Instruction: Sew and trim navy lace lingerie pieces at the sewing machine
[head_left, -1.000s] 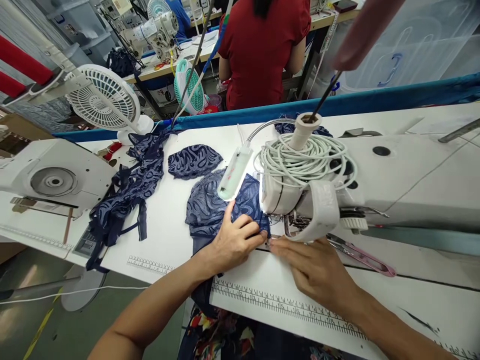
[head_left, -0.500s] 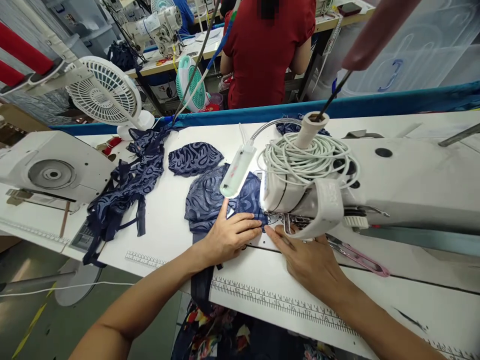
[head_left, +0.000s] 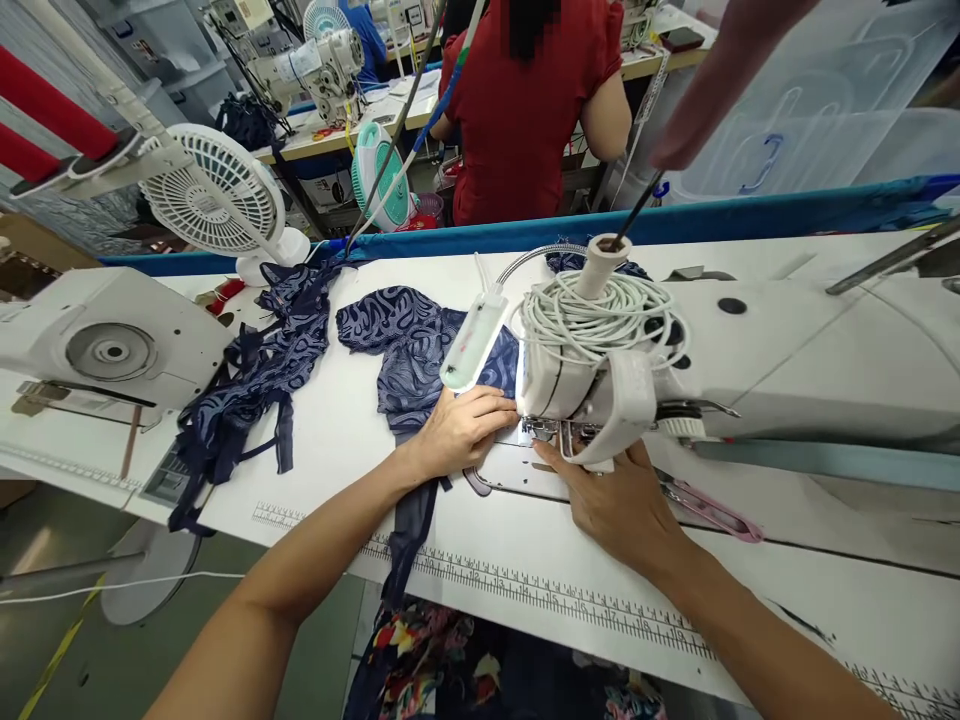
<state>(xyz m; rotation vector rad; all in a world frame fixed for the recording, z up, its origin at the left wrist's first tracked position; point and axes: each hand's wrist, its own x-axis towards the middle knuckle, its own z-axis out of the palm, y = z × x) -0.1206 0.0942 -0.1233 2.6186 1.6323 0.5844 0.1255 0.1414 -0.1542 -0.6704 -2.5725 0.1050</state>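
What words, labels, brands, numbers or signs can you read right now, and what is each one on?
None reads clearly enough to quote.
Printed ruler: numerals along the scale, too small and blurred to read reliably.
Pale lamp head: faint pinkish marks, unreadable.
Near sewing machine: no lettering I can make out.
Background sewing machine: marks on its body, too small to read.

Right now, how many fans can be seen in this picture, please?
3: a white fan at the left, a teal fan left of the person in red, and a third fan at the top edge. Others may be hidden.
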